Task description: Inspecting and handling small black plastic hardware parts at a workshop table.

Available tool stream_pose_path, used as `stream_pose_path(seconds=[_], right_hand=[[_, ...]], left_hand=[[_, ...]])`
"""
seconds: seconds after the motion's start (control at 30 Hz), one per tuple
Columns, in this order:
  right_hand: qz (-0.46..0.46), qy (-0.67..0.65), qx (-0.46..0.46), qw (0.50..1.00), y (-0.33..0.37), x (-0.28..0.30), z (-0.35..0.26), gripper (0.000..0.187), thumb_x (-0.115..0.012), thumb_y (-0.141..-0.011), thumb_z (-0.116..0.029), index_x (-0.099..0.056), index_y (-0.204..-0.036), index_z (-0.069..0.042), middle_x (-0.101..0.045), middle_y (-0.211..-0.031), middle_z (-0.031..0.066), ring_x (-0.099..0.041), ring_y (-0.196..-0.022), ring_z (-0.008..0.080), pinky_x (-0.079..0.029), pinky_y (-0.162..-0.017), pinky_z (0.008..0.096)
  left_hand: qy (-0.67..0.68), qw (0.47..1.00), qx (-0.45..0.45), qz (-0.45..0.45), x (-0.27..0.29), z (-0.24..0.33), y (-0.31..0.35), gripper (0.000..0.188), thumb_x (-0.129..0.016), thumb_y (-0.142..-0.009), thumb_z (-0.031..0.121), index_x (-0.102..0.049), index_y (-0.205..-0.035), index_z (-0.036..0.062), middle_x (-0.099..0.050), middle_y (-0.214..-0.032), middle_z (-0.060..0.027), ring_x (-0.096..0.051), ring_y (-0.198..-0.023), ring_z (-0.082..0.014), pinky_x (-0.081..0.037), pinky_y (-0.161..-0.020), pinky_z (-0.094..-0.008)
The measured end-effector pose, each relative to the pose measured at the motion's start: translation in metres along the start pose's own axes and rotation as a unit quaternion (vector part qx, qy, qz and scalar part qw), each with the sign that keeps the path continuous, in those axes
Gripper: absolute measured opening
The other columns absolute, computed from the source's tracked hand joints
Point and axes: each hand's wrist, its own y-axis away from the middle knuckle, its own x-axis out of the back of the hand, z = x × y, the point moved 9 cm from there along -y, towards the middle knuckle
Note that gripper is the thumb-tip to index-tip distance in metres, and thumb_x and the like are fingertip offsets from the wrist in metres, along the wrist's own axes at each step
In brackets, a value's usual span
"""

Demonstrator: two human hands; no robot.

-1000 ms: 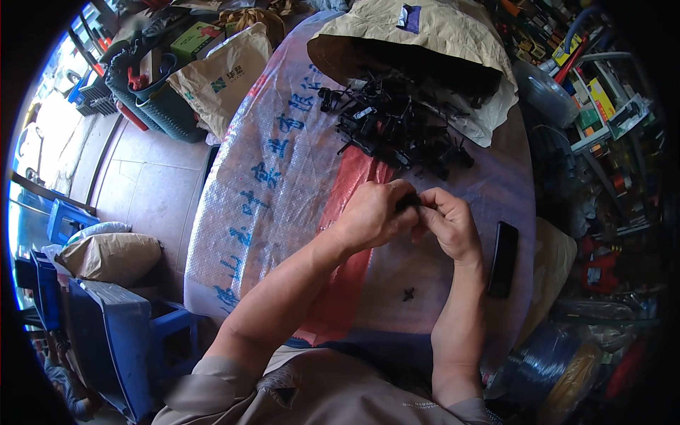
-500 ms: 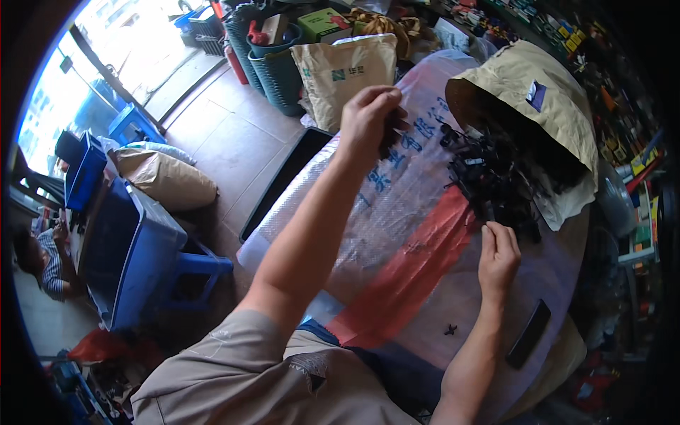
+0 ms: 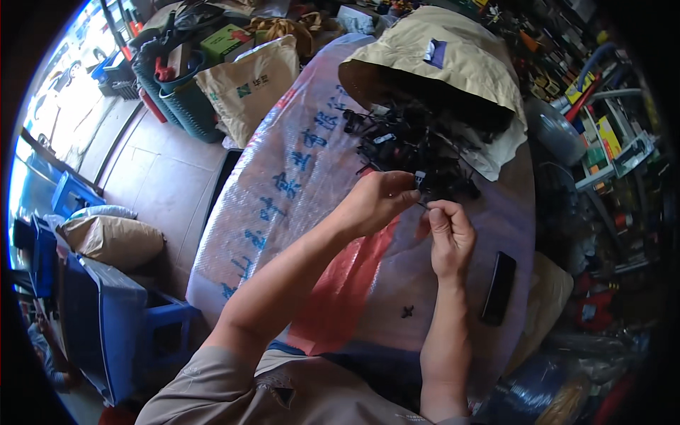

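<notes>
Head view: a plastic-covered worktop (image 3: 496, 212) spreads beneath the left hand (image 3: 386, 202) and right hand (image 3: 452, 234), both closed in fingertip pinches. Beyond them, a paper sack (image 3: 460, 46) gapes over a pile of black parts (image 3: 397, 145), nearer the left hand. Right of them lies a black phone (image 3: 499, 288). Between the hands, both seem to grip a thin dark piece (image 3: 424, 205), its long axis apparently left to right; which end leads is unclear.

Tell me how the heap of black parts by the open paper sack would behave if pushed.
The heap of black parts would probably drag along in clumps, since thin prongs jut out and cross. It seems unlikely to roll, being so jagged. Loose pieces may slide easily on the shiny woven sheet.
</notes>
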Motion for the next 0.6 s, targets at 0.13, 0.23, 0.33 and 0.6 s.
stream_pose_path(seconds=[0.13,0.23,0.33,0.6], right_hand=[[0.044,-0.035,-0.025,0.998,-0.006,0.024,0.000,0.018,-0.061,-0.094,-0.018,-0.056,-0.099,-0.001,-0.060,-0.074,0.0023,-0.055,-0.061,0.0081,-0.047,-0.056,0.0225],[-0.024,-0.005,-0.079,0.997,-0.007,0.027,0.012,0.022,-0.063,-0.093,-0.023,-0.057,-0.087,-0.002,-0.056,-0.067,-0.0006,-0.051,-0.057,0.0061,-0.040,-0.050,0.0213],[-0.073,0.014,-0.106,0.992,-0.003,0.024,0.011,0.023,-0.062,-0.093,-0.023,-0.058,-0.082,-0.003,-0.054,-0.063,-0.0017,-0.048,-0.053,0.0052,-0.037,-0.048,0.0212],[-0.149,0.015,-0.151,0.977,0.006,0.016,0.022,0.013,-0.058,-0.091,-0.011,-0.059,-0.081,-0.003,-0.056,-0.063,-0.0014,-0.052,-0.055,0.0047,-0.041,-0.050,0.0202]], left_hand=[[0.027,0.997,-0.002,-0.071,-0.028,0.011,0.000,0.038,-0.061,-0.091,0.017,-0.056,-0.121,-0.0067,-0.065,-0.109,-0.0155,-0.059,-0.105,-0.0168,-0.046,-0.092,-0.0313],[-0.033,0.990,-0.034,-0.130,-0.040,0.017,0.008,0.037,-0.062,-0.091,0.019,-0.057,-0.120,-0.0045,-0.065,-0.106,-0.0153,-0.061,-0.103,-0.0198,-0.046,-0.089,-0.0329],[-0.086,0.987,-0.043,-0.126,-0.045,0.005,0.012,0.036,-0.063,-0.091,0.022,-0.059,-0.117,-0.0025,-0.066,-0.105,-0.0142,-0.063,-0.098,-0.0213,-0.048,-0.084,-0.0342],[-0.138,0.985,0.001,-0.107,-0.042,-0.001,0.015,0.034,-0.063,-0.087,0.018,-0.060,-0.112,-0.0035,-0.065,-0.099,-0.0156,-0.063,-0.088,-0.0208,-0.049,-0.076,-0.0352]])
